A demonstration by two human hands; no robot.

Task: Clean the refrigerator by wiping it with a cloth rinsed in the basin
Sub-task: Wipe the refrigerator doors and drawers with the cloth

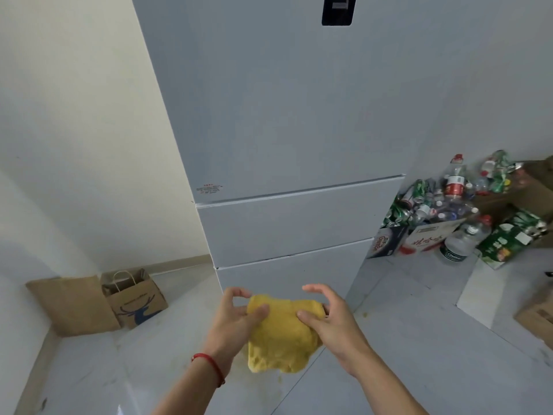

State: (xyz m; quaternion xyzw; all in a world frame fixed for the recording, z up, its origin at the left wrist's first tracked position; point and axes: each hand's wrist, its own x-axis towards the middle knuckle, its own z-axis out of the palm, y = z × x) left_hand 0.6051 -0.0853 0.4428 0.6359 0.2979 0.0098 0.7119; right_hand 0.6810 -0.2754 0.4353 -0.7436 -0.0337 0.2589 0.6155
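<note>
1. The yellow cloth (281, 333) hangs at the 6 o'clock part of the view, held up over the pale tiled floor (404, 339) in front of the refrigerator (284, 115).
2. The left hand (236, 316) pinches the cloth's upper left edge: the thumb lies on the fabric, and the fingers curl behind and above it.
3. The right hand (329, 316) holds the cloth's upper right edge, thumb pressed on the front, fingers arched over the top.
4. A red string bracelet (209, 363) circles the left wrist.
5. The refrigerator fills the 12 o'clock stretch, a tall grey-white front with all doors closed. Below the large upper door sit two drawer fronts, one above the other.
6. A dark panel (338, 10) is set into the door at the top edge, and a small label with red print (209, 188) sits near the upper door's lower left corner.
7. At 9 o'clock, two brown paper bags (98, 301) stand on the floor against the wall; the nearer one has a blue deer-head print.
8. At 3 o'clock, a cardboard box (419, 238) is heaped with empty plastic bottles and crushed cans. A water bottle (460, 241) and a green carton (508, 241) stand just beside it.
</note>
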